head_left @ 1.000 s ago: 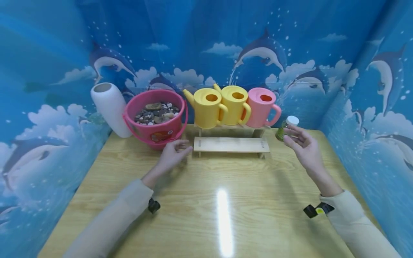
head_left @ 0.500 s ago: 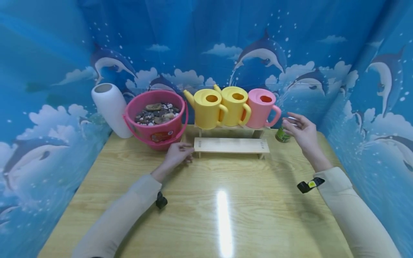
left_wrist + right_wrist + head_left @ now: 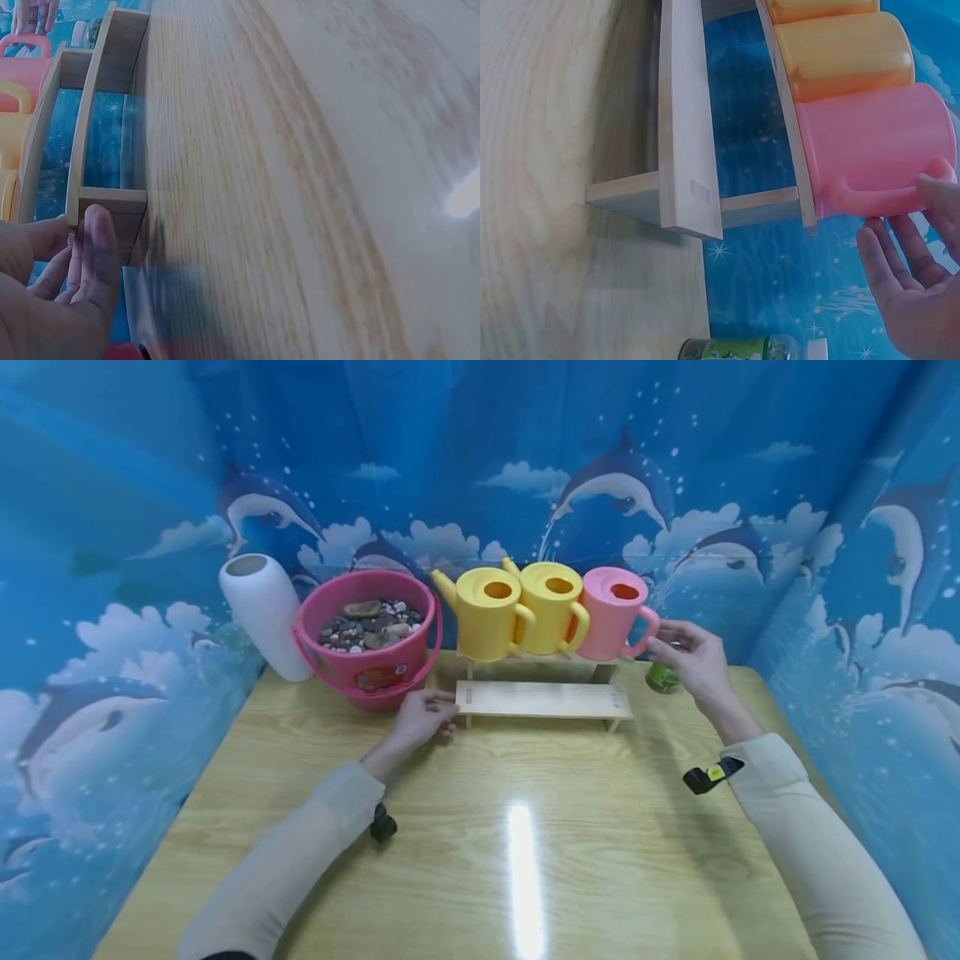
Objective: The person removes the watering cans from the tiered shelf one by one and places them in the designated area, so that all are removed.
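Observation:
My left hand is at the left end of the two-step wooden stand. In the left wrist view its thumb and fingers pinch the lower board's end. My right hand is at the handle of the pink watering can. In the right wrist view the thumb lies on the handle and the fingertips touch its underside. The pink can stands on the upper step, beside two yellow watering cans. Just past my right hand is a small jar, mostly hidden in the head view.
A pink bucket of pebbles stands close behind my left hand. A white vase leans in appearance at the far left. Dolphin-print curtain encloses the back and sides of the wooden table.
My right hand has moved left from the white-capped jar to the pink watering can's handle. My left hand has shifted slightly right onto the stand's end.

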`<action>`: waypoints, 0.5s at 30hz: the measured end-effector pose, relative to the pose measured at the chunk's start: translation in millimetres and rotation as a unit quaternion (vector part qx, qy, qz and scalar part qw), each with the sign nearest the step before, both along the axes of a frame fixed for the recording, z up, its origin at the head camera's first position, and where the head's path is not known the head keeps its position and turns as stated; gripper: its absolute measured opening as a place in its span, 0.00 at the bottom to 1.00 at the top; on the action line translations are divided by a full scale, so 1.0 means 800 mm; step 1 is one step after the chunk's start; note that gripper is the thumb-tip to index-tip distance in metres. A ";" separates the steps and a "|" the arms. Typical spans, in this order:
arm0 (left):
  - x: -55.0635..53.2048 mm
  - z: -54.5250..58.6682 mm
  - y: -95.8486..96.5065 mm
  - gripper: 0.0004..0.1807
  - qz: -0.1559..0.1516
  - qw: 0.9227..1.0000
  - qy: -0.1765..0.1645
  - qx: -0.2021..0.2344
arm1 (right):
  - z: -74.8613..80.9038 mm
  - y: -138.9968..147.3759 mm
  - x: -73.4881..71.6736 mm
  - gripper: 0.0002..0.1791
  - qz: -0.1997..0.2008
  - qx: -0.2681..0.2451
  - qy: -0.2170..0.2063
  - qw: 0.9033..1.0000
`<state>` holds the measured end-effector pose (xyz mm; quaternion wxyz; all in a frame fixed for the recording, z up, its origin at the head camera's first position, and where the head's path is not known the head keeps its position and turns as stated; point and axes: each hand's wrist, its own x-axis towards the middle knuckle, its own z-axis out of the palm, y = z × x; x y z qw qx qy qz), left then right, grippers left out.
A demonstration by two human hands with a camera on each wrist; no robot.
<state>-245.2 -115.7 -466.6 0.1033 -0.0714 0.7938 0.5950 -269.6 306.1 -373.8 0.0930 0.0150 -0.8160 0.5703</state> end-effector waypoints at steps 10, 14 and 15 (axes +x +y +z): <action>-0.002 0.001 0.001 0.21 0.004 1.000 -0.024 0.003 | 0.005 0.001 -0.004 0.18 0.008 0.015 -0.012 1.000; -0.003 0.001 0.001 0.21 0.007 0.999 -0.031 0.005 | 0.008 0.001 0.001 0.14 0.015 -0.019 -0.011 1.000; -0.003 0.002 0.000 0.21 0.007 0.999 -0.032 0.007 | 0.009 0.001 0.003 0.13 0.017 -0.036 -0.009 0.999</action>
